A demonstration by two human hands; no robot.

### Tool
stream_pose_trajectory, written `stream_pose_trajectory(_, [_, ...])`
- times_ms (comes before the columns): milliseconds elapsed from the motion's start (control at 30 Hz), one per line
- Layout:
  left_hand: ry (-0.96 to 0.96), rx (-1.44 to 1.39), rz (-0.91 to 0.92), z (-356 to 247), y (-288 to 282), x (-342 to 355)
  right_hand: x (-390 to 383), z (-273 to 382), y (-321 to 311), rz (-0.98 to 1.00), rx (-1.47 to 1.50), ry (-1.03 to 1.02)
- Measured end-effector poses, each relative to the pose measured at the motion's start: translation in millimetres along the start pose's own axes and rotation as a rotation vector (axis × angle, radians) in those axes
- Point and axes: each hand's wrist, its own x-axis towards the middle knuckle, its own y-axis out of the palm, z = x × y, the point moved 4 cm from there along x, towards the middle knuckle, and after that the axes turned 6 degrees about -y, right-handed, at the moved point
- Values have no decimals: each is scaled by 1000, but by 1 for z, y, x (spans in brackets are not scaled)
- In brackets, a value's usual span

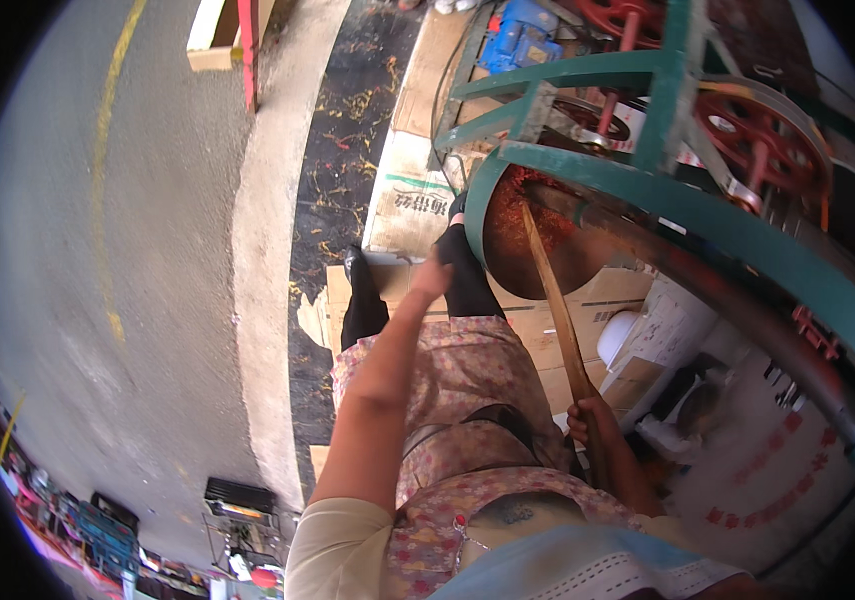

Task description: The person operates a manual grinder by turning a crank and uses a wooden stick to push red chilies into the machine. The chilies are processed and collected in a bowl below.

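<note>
My right hand [592, 418] is wrapped round the lower part of a long wooden stick [559, 310]. The stick slants up and away, and its far end rests in a round metal bowl [537, 275] on the machine. Red crushed flakes [515, 215], which look like chili, lie in the bowl, thickest toward its far side. A dark beam [637, 235] of the machine reaches down into the flakes beside the stick tip. My left hand [433, 278] hangs in front of my legs, left of the bowl and apart from it. Its fingers are small and smeared, and nothing shows in it.
A green machine frame [587, 165] with red wheels [762, 140] and a blue motor [519, 38] fills the upper right. Flattened cardboard [412, 195] covers the floor underfoot, beside a dark mat [342, 150]. A white rounded container [619, 338] stands below the bowl. Grey pavement [167, 250] stretches left.
</note>
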Motion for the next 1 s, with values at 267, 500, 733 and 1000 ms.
stream_pose_trajectory(267, [-128,116,-369,206,-139,-79,-20,-13,-9,51,18,32])
stream_pose_trajectory(500, [-252,-282,-318,193,-211,-168,-25,-14,20,323,447,77])
stream_pose_trajectory(733, [266,-203,-28,-64,-155,-255,-38,-12,43,489,583,54])
stream_pose_trajectory(1000, [382,105,242,-148,-101,-309,-18,-22,66,479,507,-1])
